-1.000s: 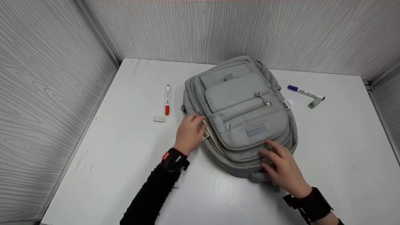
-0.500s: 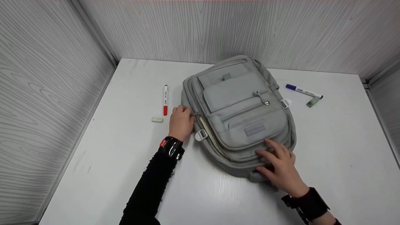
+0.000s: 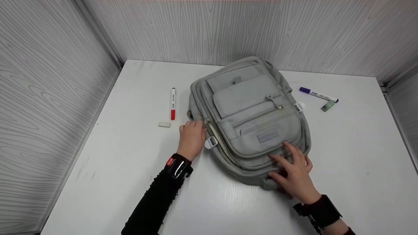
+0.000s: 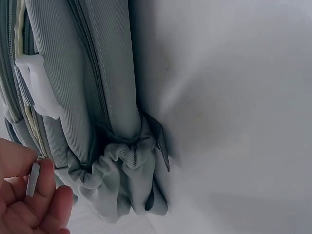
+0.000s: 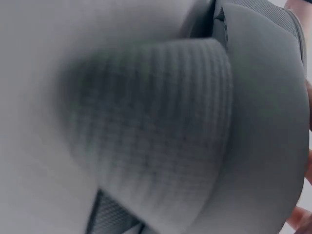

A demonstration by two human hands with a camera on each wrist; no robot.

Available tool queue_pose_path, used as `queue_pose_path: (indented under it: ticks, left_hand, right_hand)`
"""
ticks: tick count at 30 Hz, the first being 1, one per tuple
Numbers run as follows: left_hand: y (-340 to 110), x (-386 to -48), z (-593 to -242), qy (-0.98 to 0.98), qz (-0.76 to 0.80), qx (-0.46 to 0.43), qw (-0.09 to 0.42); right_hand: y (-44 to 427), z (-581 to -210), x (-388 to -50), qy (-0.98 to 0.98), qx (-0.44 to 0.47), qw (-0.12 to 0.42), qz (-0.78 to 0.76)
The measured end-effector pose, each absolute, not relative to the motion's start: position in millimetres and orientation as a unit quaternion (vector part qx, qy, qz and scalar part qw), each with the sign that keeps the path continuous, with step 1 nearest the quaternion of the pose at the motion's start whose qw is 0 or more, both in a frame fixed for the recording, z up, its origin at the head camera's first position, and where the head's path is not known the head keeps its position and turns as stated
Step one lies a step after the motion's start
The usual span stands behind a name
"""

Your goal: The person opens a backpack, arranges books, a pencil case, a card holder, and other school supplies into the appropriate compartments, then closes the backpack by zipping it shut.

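Observation:
A grey backpack (image 3: 254,98) lies on its back, tilted on the white table. At its left side, my left hand (image 3: 191,138) is beside a zipper slider (image 3: 206,121); in the left wrist view that hand (image 4: 29,190) pinches a small flat pull (image 4: 33,179) between thumb and finger. Below the slider the zipper gap shows a pale edge. A white buckle (image 3: 211,142) sits next to the hand. My right hand (image 3: 297,176) rests with spread fingers on the bag's lower right end. In the right wrist view, fabric (image 5: 161,126) hides most of it.
Left of the bag lie a red-capped marker (image 3: 173,103) and a small whitish block (image 3: 164,124). To the right are a purple-capped marker (image 3: 319,94) and a small green piece (image 3: 327,106). Grey wood-grain panels (image 3: 209,32) stand behind and beside the table.
My left hand has moved off the white buckle to the bag's left edge, leaving the buckle uncovered, then shifted slightly down. The fingers of my right hand have shifted a little on the bag.

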State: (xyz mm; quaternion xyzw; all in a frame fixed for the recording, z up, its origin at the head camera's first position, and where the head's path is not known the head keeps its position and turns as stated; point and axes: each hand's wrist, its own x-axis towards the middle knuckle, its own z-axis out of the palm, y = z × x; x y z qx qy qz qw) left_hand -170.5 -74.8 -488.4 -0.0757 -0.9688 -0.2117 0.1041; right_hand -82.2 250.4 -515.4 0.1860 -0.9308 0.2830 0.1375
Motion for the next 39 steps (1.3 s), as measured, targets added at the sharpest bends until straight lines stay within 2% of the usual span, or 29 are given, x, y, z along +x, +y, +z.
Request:
queue_pose_path:
  ticks: [7,21,31,35,37,39]
  left_hand:
    - [-63,-146,-490,-0.961,-0.238,-0.106,0.095]
    - [-26,-102,-496,-0.943,-0.251,-0.173,0.136]
    - [12,-87,-494,-0.946,-0.226,-0.220,0.077]
    - [18,-86,-493,-0.947,-0.215,-0.228,0.076]
    - [16,-87,-493,-0.944,-0.224,-0.229,0.080]
    - [13,-87,-492,-0.939,-0.240,-0.230,0.084]
  right_hand:
    - [263,-514,-89,-0.942,0.171,0.128,0.259]
    - [295,-484,-128,-0.976,0.116,-0.004,0.185]
    - [301,-466,-170,-0.983,0.092,-0.082,0.137]
    - [300,-467,-175,-0.983,0.078,-0.077,0.144]
    - [297,-468,-172,-0.985,0.068,-0.048,0.154]
    - [290,-469,-167,-0.984,0.056,0.004,0.171]
